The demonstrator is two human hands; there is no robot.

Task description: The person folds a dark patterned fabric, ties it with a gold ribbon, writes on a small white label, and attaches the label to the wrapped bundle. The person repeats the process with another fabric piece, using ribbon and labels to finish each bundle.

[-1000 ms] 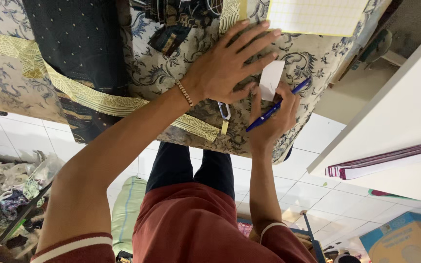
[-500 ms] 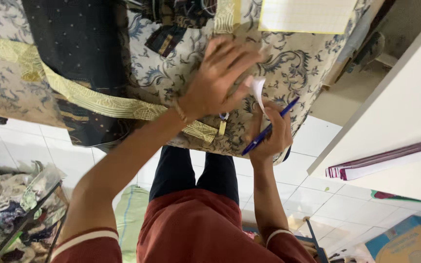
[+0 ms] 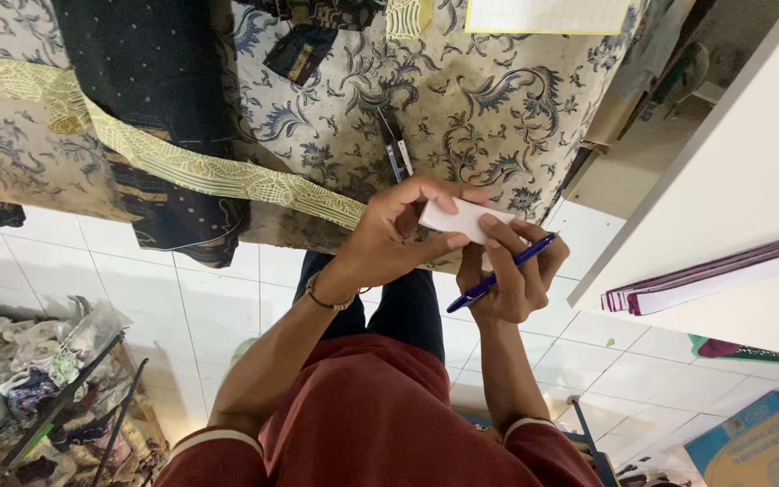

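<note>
Cloth: a large patterned fabric (image 3: 462,99) with blue-grey flower scrolls fills the upper frame, from ten to one o'clock, with a dark panel and a yellow-green band (image 3: 182,167) running across it.
Floor: white tiles (image 3: 227,307) lie beneath, at the centre and toward four o'clock.
Shelf: a white board (image 3: 723,198) runs along three o'clock, with a stack of books (image 3: 714,275) on its edge.
Left hand: the left hand (image 3: 389,239), at the centre, pinches the paper slip between thumb and fingers.
Right hand: the right hand (image 3: 511,275), just toward three o'clock from the left and touching it, grips the blue pen (image 3: 498,275) and also pinches the slip.
Paper slip: the small white paper slip (image 3: 457,219) sits between both hands, in front of the cloth's lower edge.
Clip: a small metal clip (image 3: 397,153) hangs on the cloth at twelve o'clock from the hands.
</note>
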